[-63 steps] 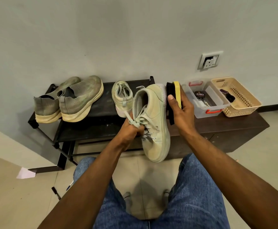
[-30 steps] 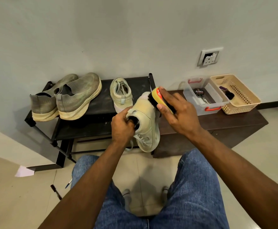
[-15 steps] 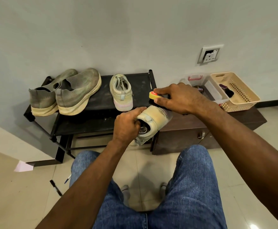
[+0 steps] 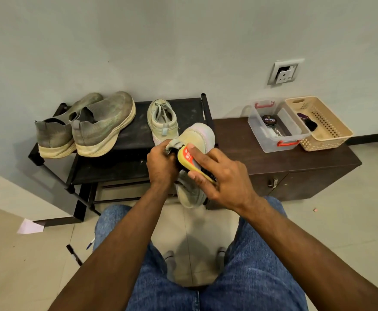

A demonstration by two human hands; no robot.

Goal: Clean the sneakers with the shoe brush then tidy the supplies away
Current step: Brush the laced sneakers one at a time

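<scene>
My left hand [image 4: 161, 167] grips a pale green sneaker [image 4: 198, 136] by its collar, holding it in the air in front of the shoe rack. My right hand [image 4: 223, 182] holds the yellow-backed shoe brush [image 4: 186, 159] with its dark bristles against the sneaker's side. The matching sneaker [image 4: 162, 121] rests on the black shoe rack [image 4: 134, 135]. A pair of grey knit sneakers [image 4: 93, 126] stands at the rack's left end.
A clear plastic box [image 4: 273, 140] with a polish tin [image 4: 268, 121] and a beige basket [image 4: 322, 122] sit on the dark low cabinet [image 4: 250, 153] to the right. Pens [image 4: 73, 254] and a paper scrap [image 4: 29, 226] lie on the tiled floor. My knees are below.
The sneaker has been turned and lifted from a low, sideways hold. The brush has moved from the toe end back toward me, onto the side near the collar.
</scene>
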